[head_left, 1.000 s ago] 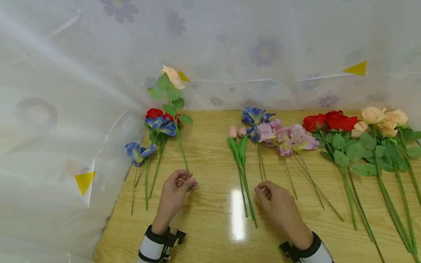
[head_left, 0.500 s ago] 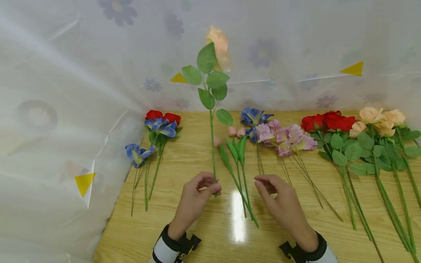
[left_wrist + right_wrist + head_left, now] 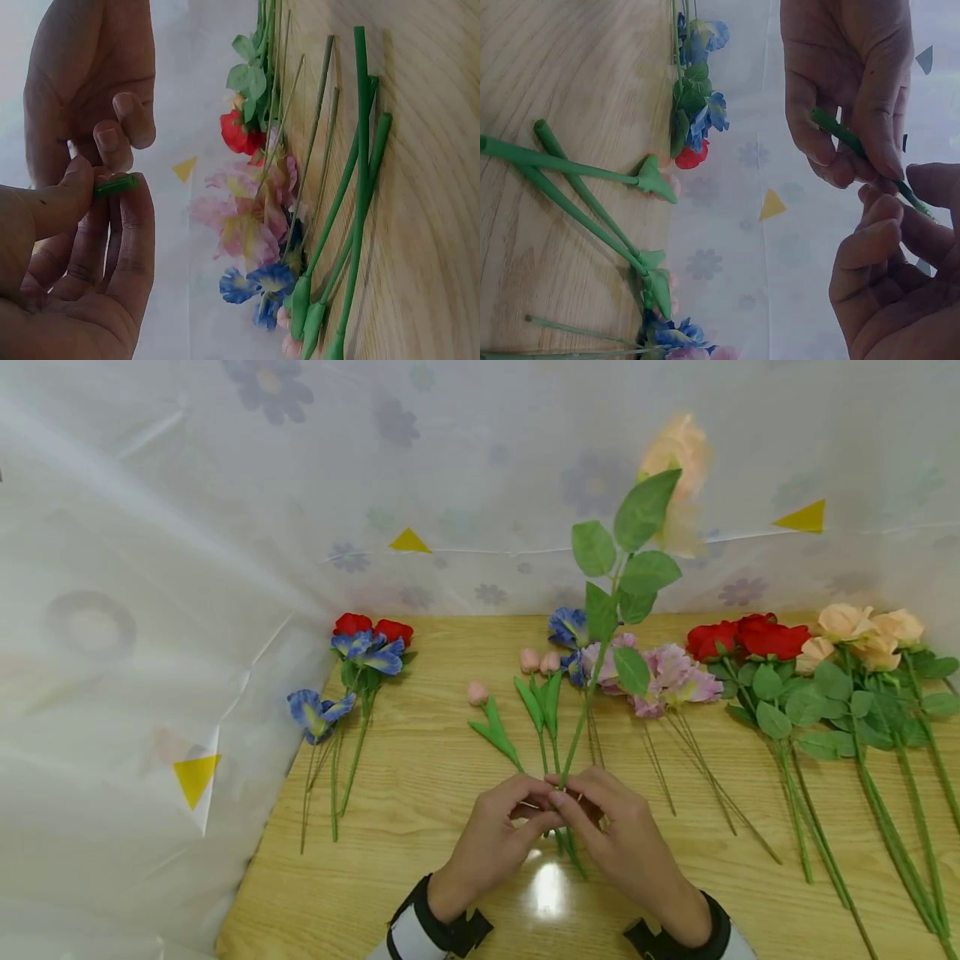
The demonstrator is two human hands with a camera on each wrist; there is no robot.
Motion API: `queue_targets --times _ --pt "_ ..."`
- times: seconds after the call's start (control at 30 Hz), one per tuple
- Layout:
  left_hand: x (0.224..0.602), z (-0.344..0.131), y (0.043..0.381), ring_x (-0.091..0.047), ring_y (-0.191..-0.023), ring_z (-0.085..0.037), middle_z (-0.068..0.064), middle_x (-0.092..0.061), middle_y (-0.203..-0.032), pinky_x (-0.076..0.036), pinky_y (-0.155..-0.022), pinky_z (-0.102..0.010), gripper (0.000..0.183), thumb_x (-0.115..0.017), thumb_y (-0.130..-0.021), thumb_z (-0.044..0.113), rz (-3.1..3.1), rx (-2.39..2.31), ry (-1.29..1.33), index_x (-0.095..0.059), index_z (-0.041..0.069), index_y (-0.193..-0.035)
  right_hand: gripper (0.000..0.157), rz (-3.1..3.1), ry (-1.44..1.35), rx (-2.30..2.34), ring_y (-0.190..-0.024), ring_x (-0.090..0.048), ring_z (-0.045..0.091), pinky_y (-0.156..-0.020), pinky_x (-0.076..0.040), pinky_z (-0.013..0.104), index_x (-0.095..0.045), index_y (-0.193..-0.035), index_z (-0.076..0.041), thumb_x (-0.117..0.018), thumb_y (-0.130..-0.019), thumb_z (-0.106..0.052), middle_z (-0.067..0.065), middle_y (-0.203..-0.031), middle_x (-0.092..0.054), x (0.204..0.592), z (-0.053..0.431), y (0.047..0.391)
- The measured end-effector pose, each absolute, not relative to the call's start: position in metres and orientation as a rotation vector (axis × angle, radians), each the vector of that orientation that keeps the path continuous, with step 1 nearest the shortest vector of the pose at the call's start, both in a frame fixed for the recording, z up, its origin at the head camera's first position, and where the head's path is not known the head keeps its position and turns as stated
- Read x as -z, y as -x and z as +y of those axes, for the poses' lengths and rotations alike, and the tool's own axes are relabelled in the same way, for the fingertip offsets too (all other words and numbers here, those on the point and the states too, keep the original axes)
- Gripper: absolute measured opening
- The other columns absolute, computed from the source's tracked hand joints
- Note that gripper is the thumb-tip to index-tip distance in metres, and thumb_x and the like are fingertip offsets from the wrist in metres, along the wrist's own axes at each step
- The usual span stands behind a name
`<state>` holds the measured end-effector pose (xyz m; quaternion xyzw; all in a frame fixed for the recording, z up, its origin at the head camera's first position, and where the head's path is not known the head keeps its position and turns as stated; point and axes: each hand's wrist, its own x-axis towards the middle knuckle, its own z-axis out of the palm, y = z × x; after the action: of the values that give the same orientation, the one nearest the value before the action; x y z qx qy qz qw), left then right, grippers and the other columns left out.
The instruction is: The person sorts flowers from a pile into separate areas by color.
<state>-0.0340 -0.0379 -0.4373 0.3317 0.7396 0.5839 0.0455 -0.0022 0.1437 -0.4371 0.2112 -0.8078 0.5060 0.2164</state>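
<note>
A peach rose (image 3: 588, 702) with green leaves is held upright above the table, its bloom leaning right and blurred. My left hand (image 3: 498, 831) pinches the low end of its stem between thumb and fingers. My right hand (image 3: 630, 839) meets it there, thumb and forefinger on the same stem just above; the left wrist view shows the cut stem end (image 3: 116, 184). Under the hands lie three pink tulips (image 3: 498, 727), one angled left and crossing the other two. In the right wrist view their green stems (image 3: 570, 165) cross on the wood.
At left lie red roses (image 3: 352, 623) and blue irises (image 3: 315, 714). Rightward of the tulips are blue irises (image 3: 567, 627), pink-purple flowers (image 3: 675, 672), red roses (image 3: 768, 637) and peach roses (image 3: 847, 622). A white patterned sheet (image 3: 480, 468) hangs behind the wooden table (image 3: 337, 902).
My left hand has carried the peach rose rightward from the left bunch to my right hand, which has come onto the stem. One tulip has tipped over to the left.
</note>
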Motion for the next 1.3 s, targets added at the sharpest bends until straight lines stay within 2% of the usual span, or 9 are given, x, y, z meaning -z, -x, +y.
queue_targets --times 0.13,0.2,0.3,0.5,0.6,0.77,0.87,1.17,1.3 --pt "0.438 -0.034 0.033 -0.065 -0.097 -0.011 -0.007 -0.061 -0.124 -0.056 -0.078 -0.026 0.021 -0.067 -0.090 0.010 2.269 -1.767 -1.109 -0.064 0.008 -0.111 0.023 -2.171 -0.625 -1.375 -0.062 -0.041 0.001 -0.052 -0.036 0.012 -0.064 -0.087 -0.017 -0.069 -0.087 0.006 -0.009 -0.085 -0.052 0.440 0.142 0.003" --pt "0.439 -0.033 0.034 -0.066 -0.096 -0.011 -0.008 -0.062 -0.124 -0.056 -0.078 -0.025 0.021 -0.068 -0.089 0.009 2.296 -1.756 -1.145 -0.064 0.008 -0.110 0.026 -2.148 -0.623 -1.362 -0.062 -0.041 0.000 -0.052 -0.036 0.011 -0.060 -0.082 -0.018 -0.070 -0.085 0.007 -0.008 -0.084 -0.050 0.441 0.142 0.003" --pt "0.440 -0.033 0.034 -0.066 -0.094 -0.010 -0.007 -0.065 -0.115 -0.055 -0.076 -0.024 0.021 -0.069 -0.088 0.009 2.371 -1.716 -1.227 -0.064 0.008 -0.109 0.027 -2.133 -0.619 -1.356 -0.062 -0.041 0.000 -0.052 -0.035 0.011 -0.060 -0.081 -0.016 -0.069 -0.085 0.008 -0.007 -0.084 -0.052 0.441 0.142 0.003" --pt "0.440 -0.037 0.037 -0.062 -0.089 -0.010 -0.002 -0.064 -0.100 -0.053 -0.076 -0.021 0.019 -0.068 -0.090 0.008 2.549 -1.629 -1.265 -0.064 0.009 -0.108 0.027 -2.109 -0.589 -1.313 -0.062 -0.041 0.000 -0.052 -0.035 0.013 -0.069 -0.096 -0.014 -0.067 -0.085 0.011 -0.009 -0.083 -0.056 0.439 0.149 0.003" --pt "0.438 -0.045 0.041 -0.059 -0.085 -0.010 -0.002 -0.061 -0.102 -0.052 -0.074 -0.022 0.020 -0.064 -0.093 0.001 2.641 -1.625 -1.198 -0.062 0.009 -0.112 0.029 -2.126 -0.544 -1.287 -0.062 -0.041 0.001 -0.053 -0.036 0.015 -0.069 -0.100 -0.015 -0.066 -0.086 0.011 -0.011 -0.080 -0.054 0.438 0.157 0.001" --pt "0.436 -0.066 0.051 -0.058 -0.085 -0.015 -0.003 -0.061 -0.105 -0.051 -0.071 -0.026 0.031 -0.056 -0.090 -0.011 2.780 -1.663 -1.064 -0.062 0.009 -0.112 0.029 -2.174 -0.451 -1.249 -0.061 -0.042 0.001 -0.054 -0.036 0.015 -0.070 -0.100 -0.013 -0.066 -0.086 0.012 -0.008 -0.077 -0.055 0.440 0.177 -0.004" --pt "0.434 -0.082 0.057 -0.059 -0.086 -0.017 -0.003 -0.061 -0.105 -0.051 -0.072 -0.027 0.031 -0.052 -0.091 -0.011 2.849 -1.684 -0.933 -0.063 0.009 -0.112 0.026 -2.221 -0.352 -1.217 -0.060 -0.042 0.001 -0.054 -0.035 0.015 -0.071 -0.099 -0.012 -0.065 -0.087 0.010 -0.007 -0.074 -0.054 0.440 0.195 -0.008" --pt "0.435 -0.131 0.064 -0.053 -0.071 -0.012 -0.003 -0.062 -0.100 -0.044 -0.065 -0.024 0.032 -0.051 -0.091 -0.011 3.059 -1.693 -0.540 -0.066 0.009 -0.110 0.012 -2.223 -0.040 -0.998 -0.058 -0.043 -0.006 -0.052 -0.034 0.013 -0.074 -0.098 -0.002 -0.065 -0.091 0.003 -0.006 -0.072 -0.055 0.442 0.260 -0.024" --pt "0.435 -0.142 0.064 -0.049 -0.065 -0.012 -0.004 -0.064 -0.098 -0.039 -0.061 -0.024 0.038 -0.052 -0.088 -0.017 3.112 -1.721 -0.441 -0.067 0.011 -0.108 0.012 -2.293 0.211 -0.904 -0.061 -0.041 -0.015 -0.052 -0.035 0.009 -0.074 -0.098 0.000 -0.064 -0.093 -0.003 -0.015 -0.073 -0.052 0.447 0.287 -0.036"
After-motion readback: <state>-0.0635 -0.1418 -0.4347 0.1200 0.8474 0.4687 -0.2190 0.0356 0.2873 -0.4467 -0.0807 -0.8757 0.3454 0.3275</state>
